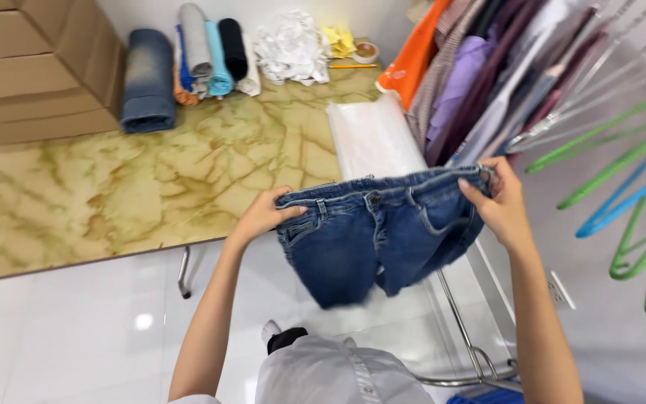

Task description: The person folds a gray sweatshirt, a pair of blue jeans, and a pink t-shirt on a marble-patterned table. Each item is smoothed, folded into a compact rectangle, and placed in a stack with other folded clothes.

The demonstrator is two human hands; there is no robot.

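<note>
Denim shorts point(379, 236) are held up by the waistband above the marble-patterned table point(114, 187), gripped shut by the left hand point(267, 213) and right hand point(499, 202).

Bare marbled table point(114, 187) left; hanging clothes point(487, 75) crowding right.
</note>
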